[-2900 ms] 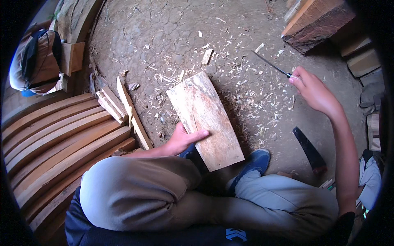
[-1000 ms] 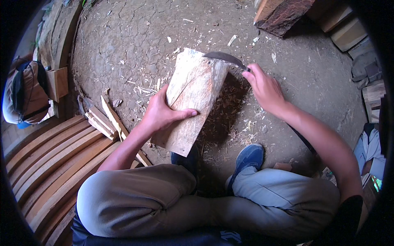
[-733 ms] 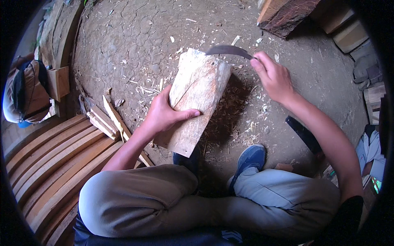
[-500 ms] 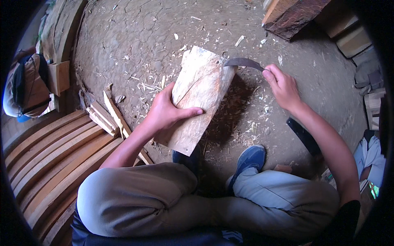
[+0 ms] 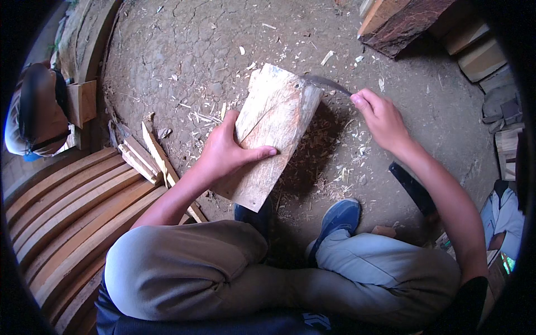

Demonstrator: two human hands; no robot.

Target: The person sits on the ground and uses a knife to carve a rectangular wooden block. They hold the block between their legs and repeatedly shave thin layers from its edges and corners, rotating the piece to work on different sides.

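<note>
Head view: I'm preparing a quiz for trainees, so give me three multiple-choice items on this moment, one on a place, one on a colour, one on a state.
1. Where does the left hand rest?
A. on the pale split wooden block
B. on the dirt floor
C. on a knee

2. What colour is the shoe in front of the legs?
A. red
B. blue
C. white

3. How does the right hand stand to the curved dark metal blade?
A. apart from it
B. flat on top of it
C. gripping its end, blade at the block's upper right corner

Answers: 1 A, palm and thumb lie across the block's face; 2 B, the shoe is plainly blue; 3 C, fingers close on the blade's near end.
</note>
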